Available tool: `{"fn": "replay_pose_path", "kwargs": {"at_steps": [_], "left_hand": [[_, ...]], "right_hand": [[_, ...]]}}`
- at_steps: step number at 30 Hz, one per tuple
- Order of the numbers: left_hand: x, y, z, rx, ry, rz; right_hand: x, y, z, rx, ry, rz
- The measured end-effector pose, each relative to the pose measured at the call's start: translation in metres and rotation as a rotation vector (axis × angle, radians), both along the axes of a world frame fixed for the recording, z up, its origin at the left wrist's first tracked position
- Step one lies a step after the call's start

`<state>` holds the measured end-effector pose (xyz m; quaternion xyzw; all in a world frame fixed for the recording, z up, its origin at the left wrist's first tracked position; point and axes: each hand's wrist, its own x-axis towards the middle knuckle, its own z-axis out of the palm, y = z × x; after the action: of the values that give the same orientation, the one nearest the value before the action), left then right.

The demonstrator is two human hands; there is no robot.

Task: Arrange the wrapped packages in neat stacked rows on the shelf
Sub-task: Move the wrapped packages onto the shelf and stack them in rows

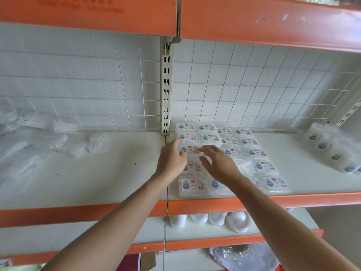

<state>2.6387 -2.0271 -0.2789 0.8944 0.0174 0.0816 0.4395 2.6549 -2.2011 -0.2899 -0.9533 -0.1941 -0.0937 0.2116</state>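
Note:
Clear wrapped packages with blue-and-white labels lie in rows on the white shelf (117, 173), right of the slotted upright. The rows (248, 142) run from the wire back panel toward the orange front edge. My left hand (172, 159) rests with fingers on a package (190, 149) in the leftmost row, about the middle of it. My right hand (218, 165) hovers beside it, fingers spread and loosely bent over the second row, covering packages beneath. A front package (192, 185) lies near the shelf edge.
Loose clear bags of white plastic cutlery (64, 139) lie on the left shelf half. A bag of more labelled packages (332, 147) sits at far right. White containers (214, 220) stand on the shelf below. An orange shelf (273, 22) overhangs above.

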Motion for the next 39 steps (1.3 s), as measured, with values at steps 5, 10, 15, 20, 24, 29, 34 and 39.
{"fn": "replay_pose_path", "kwargs": {"at_steps": [5, 10, 15, 20, 24, 29, 34, 39], "left_hand": [[-0.003, -0.021, 0.004, 0.241, -0.152, -0.078], [-0.005, -0.052, 0.005, 0.245, -0.168, -0.157], [-0.004, -0.077, 0.003, 0.227, -0.142, -0.21], [-0.006, -0.09, 0.003, 0.217, -0.134, -0.25], [-0.004, -0.09, 0.003, 0.188, -0.105, -0.261], [-0.004, -0.085, 0.006, 0.114, -0.007, -0.248], [-0.003, -0.077, 0.008, -0.019, 0.077, -0.2], [0.0, -0.067, 0.012, -0.152, 0.113, -0.156]], "right_hand": [[-0.005, -0.029, 0.01, -0.066, -0.01, -0.04], [-0.008, -0.072, 0.015, -0.105, 0.125, -0.162], [-0.013, -0.112, 0.01, -0.086, 0.24, -0.239], [-0.014, -0.124, 0.007, -0.01, 0.204, -0.23], [-0.012, -0.121, 0.006, 0.048, 0.084, -0.163], [-0.008, -0.109, 0.006, 0.092, -0.009, -0.098], [-0.003, -0.094, 0.008, 0.175, -0.061, -0.043], [-0.001, -0.082, 0.011, 0.253, -0.065, -0.026]]}}
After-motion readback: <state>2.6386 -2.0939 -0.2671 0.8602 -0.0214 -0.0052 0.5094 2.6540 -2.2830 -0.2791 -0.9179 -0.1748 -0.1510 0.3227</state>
